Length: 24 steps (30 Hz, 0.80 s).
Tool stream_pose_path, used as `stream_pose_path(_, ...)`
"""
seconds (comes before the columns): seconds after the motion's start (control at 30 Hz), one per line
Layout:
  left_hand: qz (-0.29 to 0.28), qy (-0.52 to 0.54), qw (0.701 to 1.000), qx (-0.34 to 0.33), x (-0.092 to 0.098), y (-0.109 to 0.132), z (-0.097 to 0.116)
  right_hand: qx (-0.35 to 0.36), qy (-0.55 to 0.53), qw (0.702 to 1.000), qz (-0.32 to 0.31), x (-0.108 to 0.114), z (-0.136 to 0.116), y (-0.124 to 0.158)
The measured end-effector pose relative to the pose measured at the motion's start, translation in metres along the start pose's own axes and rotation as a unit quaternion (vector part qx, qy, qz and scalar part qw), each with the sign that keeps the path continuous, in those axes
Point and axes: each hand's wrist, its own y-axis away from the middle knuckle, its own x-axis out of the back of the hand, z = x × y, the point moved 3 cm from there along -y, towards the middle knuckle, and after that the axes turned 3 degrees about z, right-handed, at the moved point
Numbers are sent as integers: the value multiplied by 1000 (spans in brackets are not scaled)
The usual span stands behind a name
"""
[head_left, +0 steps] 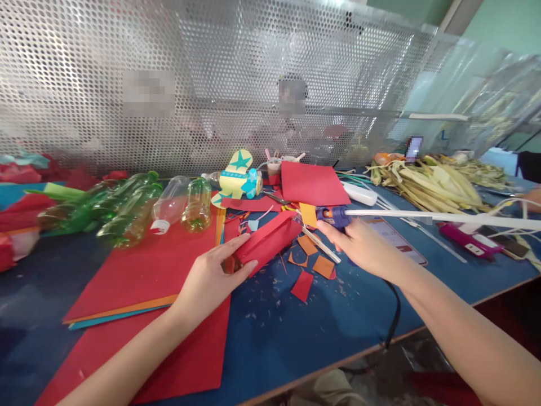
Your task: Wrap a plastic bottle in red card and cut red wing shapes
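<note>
Nearest, at seven o'clock on the blue table [296, 327]: large red sheets [139, 270] stacked over orange and teal ones. Just past them, near centre, the left hand [211, 279], fingers and thumb closed around one end of a folded red paper piece [270, 239], tilted up toward one o'clock. At three o'clock from that, the right hand [363, 248], clenched on the handle of a blue glue gun [336, 215], nozzle aimed toward nine o'clock and near the paper's far end. Behind the gun, a long white stick [443, 217] running out to three o'clock. Below the wrist, a black cord [395, 316] dropping over the table edge. Between the hands, orange and red scraps [323, 266]. Farther off, at ten o'clock, green and clear plastic bottles [131, 211] on their sides; at twelve, a yellow paper plane [236, 177]; at two, dried leaves [426, 183]. Farthest, a perforated metal screen [211, 73].
</note>
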Motion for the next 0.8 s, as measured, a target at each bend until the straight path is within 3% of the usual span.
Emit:
stream_pose_path(0.23,-2,4,1000,-1,0,0,1,21,27,999,20,4,2,-4)
stream_pose_path(0.53,-4,10,1000,12,1,-1,2,-2,-4,1000,8,0,0,-4)
stream_pose_path(0.8,-3,12,1000,12,1,-1,3,60,-35,997,-23,-6,-26,5)
